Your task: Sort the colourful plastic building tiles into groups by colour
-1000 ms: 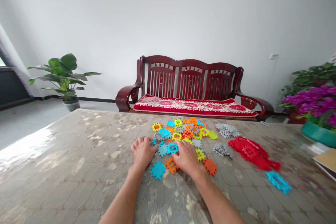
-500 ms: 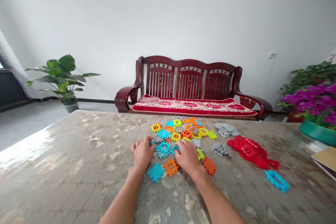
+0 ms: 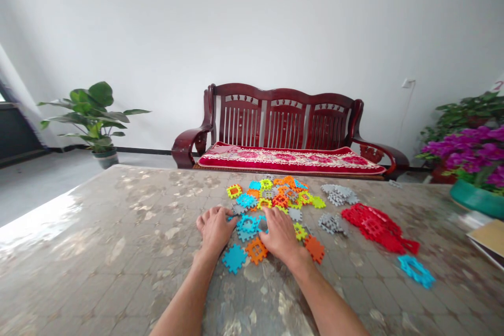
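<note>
My left hand (image 3: 216, 230) rests low over the left side of a pile of interlocking plastic tiles, its thumb and forefinger closing on the edge of a small blue tile (image 3: 232, 218). Facing it, my right hand (image 3: 279, 234) has its thumb and fingers around a blue tile (image 3: 260, 220), whose far side my fingers partly hide. Between the hands lie overlapping blue tiles with cut-out centres (image 3: 247, 224). Closer to me are a solid blue square tile (image 3: 235, 259) and an orange window tile (image 3: 256, 250). An orange solid tile (image 3: 314, 249) lies right of my right wrist.
Mixed orange, yellow-green and grey tiles (image 3: 280, 200) spread beyond my hands. Grey tiles (image 3: 333, 223), a red heap (image 3: 374, 223) and a blue frame tile (image 3: 416, 271) lie rightward. A flowerpot (image 3: 474, 199) stands on the patterned table (image 3: 118, 252). Behind is a wooden bench (image 3: 283, 121).
The blue tile at my right hand has shifted slightly left, against the blue tiles in the middle. My left hand has moved slightly, its thumb now nearer those tiles.
</note>
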